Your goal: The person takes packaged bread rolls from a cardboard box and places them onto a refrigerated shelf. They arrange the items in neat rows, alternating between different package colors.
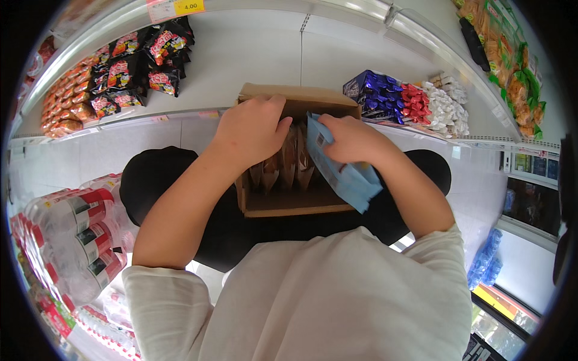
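An opened cardboard box (298,207) sits in front of my body, tilted, between my black-clad knees. Several flat clear packets (289,162) with brown contents stand on edge inside it. My left hand (253,131) grips the box over its left side, fingers bent near the far flap (311,94). In my right hand (352,137) is a light blue packet (336,173), pinched near its upper part. This packet slants across the box's right side, and its lower end hangs past the near right corner. My fingers and the packet hide part of the box.
Beyond the box runs a white shelf (253,49). Black snack bags (119,74) and orange-brown packets (67,104) lie at its left. Blue, red and white wrapped sweets (415,104) stand at its right. Wrapped bottle packs (83,239) stack beside my left leg.
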`<state>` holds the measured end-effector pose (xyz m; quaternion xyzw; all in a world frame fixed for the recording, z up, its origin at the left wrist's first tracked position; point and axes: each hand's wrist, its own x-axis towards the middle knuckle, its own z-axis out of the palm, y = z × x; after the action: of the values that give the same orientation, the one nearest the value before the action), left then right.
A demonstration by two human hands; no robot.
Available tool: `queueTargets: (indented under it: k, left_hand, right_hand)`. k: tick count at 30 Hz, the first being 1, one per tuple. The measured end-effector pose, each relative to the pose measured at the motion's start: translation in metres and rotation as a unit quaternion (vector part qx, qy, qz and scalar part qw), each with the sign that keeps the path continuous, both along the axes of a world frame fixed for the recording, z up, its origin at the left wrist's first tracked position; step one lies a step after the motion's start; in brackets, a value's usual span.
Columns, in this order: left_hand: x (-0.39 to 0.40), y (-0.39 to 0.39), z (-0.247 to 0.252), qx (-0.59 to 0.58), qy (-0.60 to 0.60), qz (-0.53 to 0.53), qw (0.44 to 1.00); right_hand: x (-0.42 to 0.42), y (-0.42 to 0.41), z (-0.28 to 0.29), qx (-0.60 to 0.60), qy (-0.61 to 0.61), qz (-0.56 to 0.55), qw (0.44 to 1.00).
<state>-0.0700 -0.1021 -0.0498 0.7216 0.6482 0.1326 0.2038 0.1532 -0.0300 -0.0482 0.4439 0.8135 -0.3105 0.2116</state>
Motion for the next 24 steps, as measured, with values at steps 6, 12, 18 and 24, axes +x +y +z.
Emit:
queueTargets:
  k: [6,12,18,24]
  left_hand:
    - [0.005,-0.004,-0.013,-0.023,0.024,-0.03,0.999]
    - [-0.005,-0.006,-0.022,-0.018,0.027,-0.035,0.999]
    - [-0.011,-0.006,-0.016,-0.023,0.052,-0.056,0.997]
    - [0.003,-0.006,-0.017,-0.037,0.055,-0.082,0.994]
  right_hand:
    - [-0.028,-0.004,-0.105,0.124,-0.168,0.001,0.978]
    - [-0.018,-0.025,-0.153,0.041,-0.208,0.019,0.977]
    - [-0.016,-0.001,-0.136,-0.1,-0.233,0.236,0.938]
    - [0.002,-0.038,-0.161,-0.213,-0.301,0.331,0.868]
